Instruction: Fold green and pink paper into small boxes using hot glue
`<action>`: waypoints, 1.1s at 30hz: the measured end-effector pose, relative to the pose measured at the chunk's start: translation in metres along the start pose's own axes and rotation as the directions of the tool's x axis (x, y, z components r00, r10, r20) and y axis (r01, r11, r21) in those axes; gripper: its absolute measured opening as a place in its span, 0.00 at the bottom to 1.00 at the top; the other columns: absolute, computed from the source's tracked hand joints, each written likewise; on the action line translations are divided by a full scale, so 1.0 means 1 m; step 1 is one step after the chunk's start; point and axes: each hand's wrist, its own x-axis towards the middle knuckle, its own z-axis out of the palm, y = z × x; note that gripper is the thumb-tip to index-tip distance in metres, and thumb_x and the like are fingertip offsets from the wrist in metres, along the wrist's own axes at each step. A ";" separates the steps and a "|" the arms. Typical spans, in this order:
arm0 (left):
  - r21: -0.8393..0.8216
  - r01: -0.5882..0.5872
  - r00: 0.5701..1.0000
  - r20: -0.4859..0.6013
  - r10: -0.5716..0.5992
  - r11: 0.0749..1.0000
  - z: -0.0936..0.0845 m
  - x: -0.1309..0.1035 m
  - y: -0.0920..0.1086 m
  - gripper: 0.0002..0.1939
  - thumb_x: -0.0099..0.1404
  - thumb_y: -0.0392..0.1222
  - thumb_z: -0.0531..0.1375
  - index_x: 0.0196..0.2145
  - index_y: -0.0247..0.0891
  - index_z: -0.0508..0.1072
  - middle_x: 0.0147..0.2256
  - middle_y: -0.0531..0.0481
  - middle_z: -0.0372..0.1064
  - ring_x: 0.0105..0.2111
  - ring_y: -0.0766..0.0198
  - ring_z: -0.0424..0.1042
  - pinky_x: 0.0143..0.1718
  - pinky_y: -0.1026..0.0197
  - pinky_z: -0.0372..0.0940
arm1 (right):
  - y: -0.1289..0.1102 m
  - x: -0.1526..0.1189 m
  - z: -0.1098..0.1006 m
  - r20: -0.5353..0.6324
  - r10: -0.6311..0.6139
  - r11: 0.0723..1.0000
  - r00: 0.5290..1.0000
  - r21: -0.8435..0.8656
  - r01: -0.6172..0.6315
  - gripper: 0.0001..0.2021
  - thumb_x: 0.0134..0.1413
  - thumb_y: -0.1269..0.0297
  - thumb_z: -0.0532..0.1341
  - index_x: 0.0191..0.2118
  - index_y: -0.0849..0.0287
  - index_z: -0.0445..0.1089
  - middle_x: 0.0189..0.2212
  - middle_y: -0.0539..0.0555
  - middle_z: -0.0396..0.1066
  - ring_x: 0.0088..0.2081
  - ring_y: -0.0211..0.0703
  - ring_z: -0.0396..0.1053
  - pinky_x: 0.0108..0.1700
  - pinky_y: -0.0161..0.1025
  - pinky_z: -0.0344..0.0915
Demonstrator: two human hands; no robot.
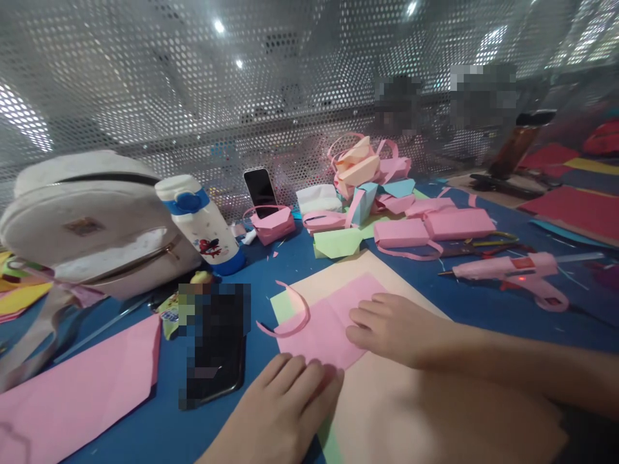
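Note:
A pink sheet of paper (333, 316) with faint crease lines lies on larger peach paper (406, 406). At its near edge, my left hand (290, 399) has its fingers closed together on the paper, the thumb alongside them. My right hand (391, 325) rests on the sheet's right side, fingers curled and pressed to it; the fingertips are partly hidden. Beside the sheet's left edge a thin pink paper strip (305, 309) curves upward. Green paper (286, 306) peeks out underneath.
Folded pink paper bags (406, 233) and other paper pieces pile up at the back. A pink glue gun (507, 270) with a red light lies at right. At left are a black phone (222, 348), a bottle (200, 225), a white backpack (87, 219) and pink paper (87, 386).

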 end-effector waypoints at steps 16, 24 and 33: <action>0.022 -0.059 0.996 -0.072 0.061 0.998 0.016 0.011 -0.009 0.23 0.76 0.35 0.38 0.59 0.34 0.66 0.37 0.44 0.72 0.37 0.55 0.68 0.39 0.54 0.60 | -0.022 -0.047 -0.003 -0.240 0.103 0.989 0.965 0.131 -0.073 0.15 0.67 0.74 0.49 0.53 0.61 0.68 0.34 0.55 0.70 0.35 0.47 0.61 0.41 0.45 0.53; 0.051 -0.077 0.996 -0.031 0.079 0.996 0.010 0.011 -0.014 0.25 0.78 0.38 0.35 0.59 0.36 0.66 0.40 0.45 0.74 0.39 0.56 0.70 0.41 0.55 0.61 | -0.008 -0.069 -0.002 -0.157 0.250 0.956 0.955 0.199 -0.217 0.19 0.59 0.76 0.52 0.53 0.59 0.68 0.38 0.56 0.70 0.36 0.48 0.60 0.37 0.44 0.50; -0.041 -0.040 0.999 0.029 0.041 0.998 -0.004 0.012 -0.015 0.22 0.76 0.35 0.42 0.61 0.38 0.65 0.42 0.43 0.75 0.40 0.56 0.72 0.42 0.53 0.68 | 0.006 -0.077 -0.010 -0.147 0.360 0.924 0.921 0.189 -0.331 0.15 0.56 0.78 0.53 0.43 0.59 0.73 0.33 0.56 0.69 0.33 0.47 0.59 0.34 0.43 0.50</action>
